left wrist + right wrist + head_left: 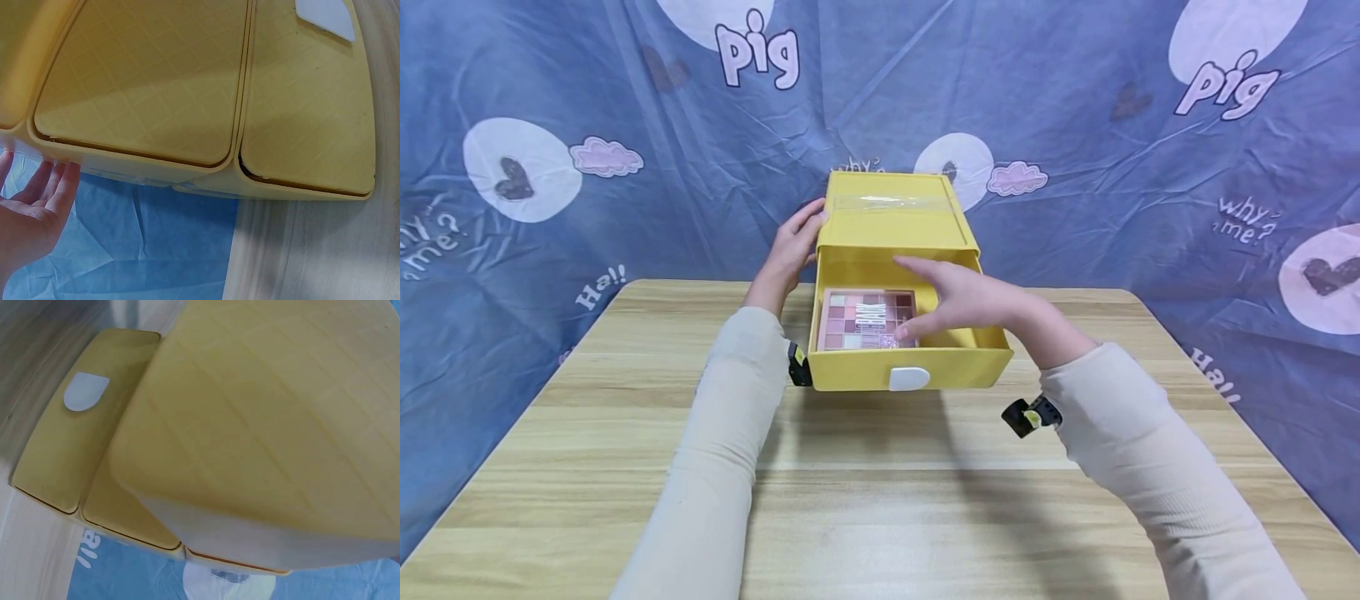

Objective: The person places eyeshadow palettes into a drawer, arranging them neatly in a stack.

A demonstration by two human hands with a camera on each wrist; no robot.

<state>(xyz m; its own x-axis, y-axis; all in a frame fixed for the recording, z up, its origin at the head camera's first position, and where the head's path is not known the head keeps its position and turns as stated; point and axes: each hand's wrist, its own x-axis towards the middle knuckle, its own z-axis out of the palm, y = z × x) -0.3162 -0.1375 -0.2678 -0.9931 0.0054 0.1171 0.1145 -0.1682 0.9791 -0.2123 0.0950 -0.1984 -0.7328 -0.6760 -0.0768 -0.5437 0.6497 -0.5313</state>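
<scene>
A yellow drawer cabinet (891, 208) stands on the table with its top drawer (850, 367) pulled out toward me. Inside the drawer, at its left, lies an eyeshadow palette (850, 321) with rows of pink, mauve and pale shades. My left hand (793, 246) rests against the cabinet's left side; in the left wrist view its extended fingertips (70, 170) touch the side wall. Over the open drawer, my right hand (966, 296) has its fingers and thumb spread apart, the thumb overlapping the palette's right edge. The drawer front hides nearly all of that hand in the right wrist view.
A white pull tab (909, 379) sits on the open drawer's front, and another pull tab (86, 392) marks a lower drawer. Clear tape (887, 202) crosses the cabinet's top. Behind the wooden table (880, 517) hangs a blue printed cloth (1075, 208).
</scene>
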